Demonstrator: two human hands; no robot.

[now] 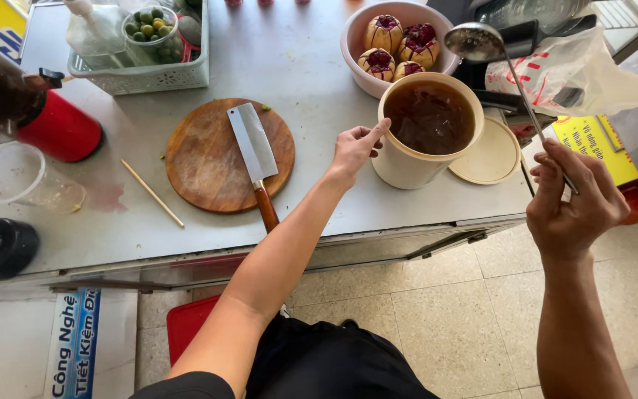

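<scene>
One cream tub (415, 159) of dark liquid, touched by spread left hand (354, 148); four cut fruits in pink bowl (359, 44); right hand (574, 199) grip pinching one ladle (481, 41).

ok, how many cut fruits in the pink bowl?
4 visible in the pink bowl: back left, back right, front left, and front right, partly behind the beige bucket. More may be hidden underneath.
</scene>
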